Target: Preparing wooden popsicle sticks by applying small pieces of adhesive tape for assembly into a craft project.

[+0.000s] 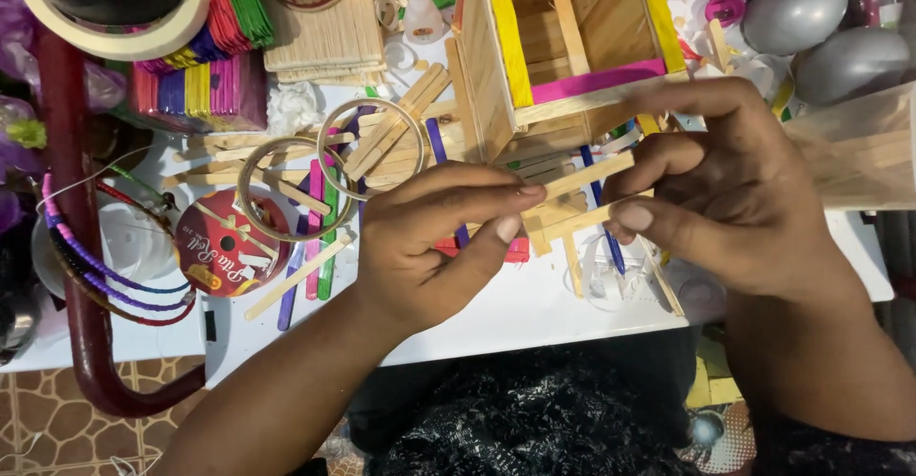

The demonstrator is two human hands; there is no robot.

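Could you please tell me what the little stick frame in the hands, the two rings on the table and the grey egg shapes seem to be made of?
The stick frame, pinched between the left hand and right hand, looks like plain unfinished wood: pale, matte, flat craft sticks. The two rings look like thin metal, being shiny and brassy, though coated plastic is possible. The grey egg shapes seem smooth plastic with a satin silver sheen.

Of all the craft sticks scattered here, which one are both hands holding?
The plain wooden stick, pinched between the left hand and right hand above the table. The others lie on the white table.
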